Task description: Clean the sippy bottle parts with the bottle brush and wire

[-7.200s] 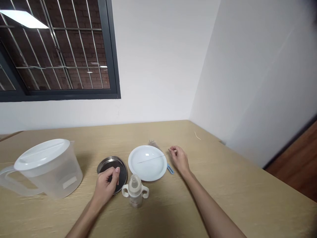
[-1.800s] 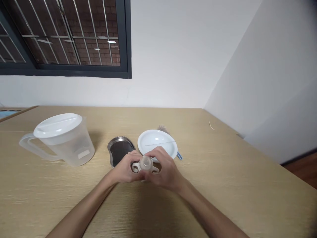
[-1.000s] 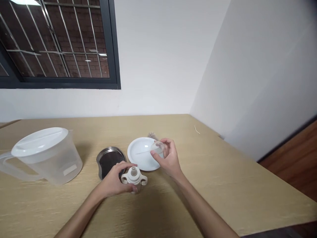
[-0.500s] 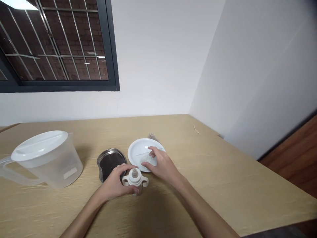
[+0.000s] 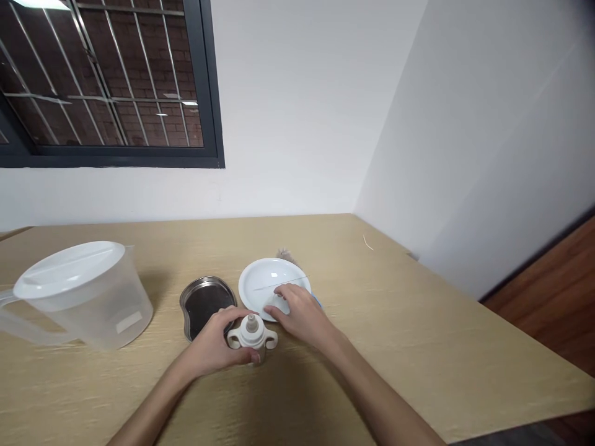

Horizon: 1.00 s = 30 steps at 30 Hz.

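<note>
My left hand (image 5: 214,344) is clamped around the upright bottle (image 5: 252,339), thumb on the near side, fingers reaching around the far side. I'd expect it light and stiff, its nipple (image 5: 251,323) soft; best held by the body or the handle (image 5: 271,338) across from my palm. Beyond this grip, my right hand (image 5: 300,313) is over the plate (image 5: 246,280); whether it holds anything, I cannot tell.

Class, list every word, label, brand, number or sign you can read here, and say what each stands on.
No text can be read.
Pale label on the pitcher: too small and blurred to tell whether it bears print.
Feeding bottle: no readable marking shows.
</note>
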Each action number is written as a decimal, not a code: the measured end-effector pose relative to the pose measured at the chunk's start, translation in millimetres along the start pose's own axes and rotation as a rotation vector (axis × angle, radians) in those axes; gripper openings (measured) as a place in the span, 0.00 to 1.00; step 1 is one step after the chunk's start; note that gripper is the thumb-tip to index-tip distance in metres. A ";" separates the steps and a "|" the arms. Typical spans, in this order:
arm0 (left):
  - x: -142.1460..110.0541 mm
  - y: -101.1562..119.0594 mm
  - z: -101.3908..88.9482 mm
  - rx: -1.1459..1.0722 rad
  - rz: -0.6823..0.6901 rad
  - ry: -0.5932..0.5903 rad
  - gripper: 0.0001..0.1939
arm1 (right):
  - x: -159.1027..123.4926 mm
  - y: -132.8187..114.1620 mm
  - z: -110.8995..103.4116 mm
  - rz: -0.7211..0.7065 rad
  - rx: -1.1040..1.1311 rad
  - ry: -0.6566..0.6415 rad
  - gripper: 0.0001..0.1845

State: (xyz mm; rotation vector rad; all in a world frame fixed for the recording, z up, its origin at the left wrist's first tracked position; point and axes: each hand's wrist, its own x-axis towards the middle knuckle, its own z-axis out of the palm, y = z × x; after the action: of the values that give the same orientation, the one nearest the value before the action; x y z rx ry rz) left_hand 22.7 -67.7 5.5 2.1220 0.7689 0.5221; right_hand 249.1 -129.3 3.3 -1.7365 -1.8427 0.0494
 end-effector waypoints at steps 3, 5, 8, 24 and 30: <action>-1.3 -0.5 0.3 0.021 0.005 0.020 0.29 | -0.1 0.4 1.1 -0.001 -0.018 0.010 0.15; -2.3 -0.7 0.5 0.027 0.006 0.028 0.28 | -0.2 0.9 2.2 -0.005 -0.030 0.018 0.14; -3.3 -1.3 0.9 0.030 0.009 0.038 0.28 | -0.4 2.5 4.5 0.000 -0.058 0.028 0.15; -1.8 -1.9 1.2 0.011 0.027 0.043 0.32 | -3.8 -13.7 -8.4 -0.307 0.181 0.234 0.15; -2.4 -4.4 3.5 -0.016 0.077 0.068 0.28 | -11.1 -31.1 9.5 -0.266 0.247 0.181 0.27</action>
State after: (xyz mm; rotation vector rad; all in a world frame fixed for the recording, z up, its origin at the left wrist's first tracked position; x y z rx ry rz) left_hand 21.4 -69.1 -0.4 2.1350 0.7204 0.6420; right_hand 216.6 -140.5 4.2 -1.2765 -1.8318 0.0121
